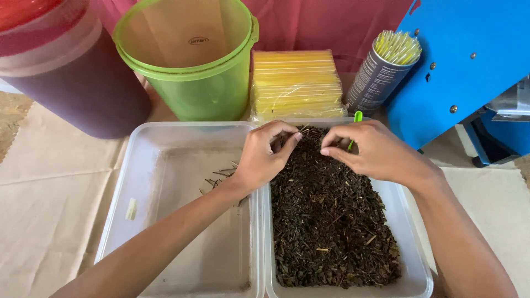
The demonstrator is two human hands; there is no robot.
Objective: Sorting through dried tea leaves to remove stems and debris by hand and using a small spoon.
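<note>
Picking through dried tea leaves (331, 221), my left hand (265, 154) pinching thin stems (303, 130), right hand (370, 152) fingertips pressed together.

The loose tea leaves (331, 221) are dark brown to black, flecked with pale tan stems. Both plastic trays, the right tray (419, 276) and the left tray (138, 182), are translucent white, the left one dusted grey-brown. The bucket (193, 60) is lime green, the big jug (66, 72) dark maroon with a red lid. The stacked straws (295, 83) are yellow. The can (375, 80) is grey, the machine (458, 60) bright blue, the bench (44, 198) covering beige.
</note>
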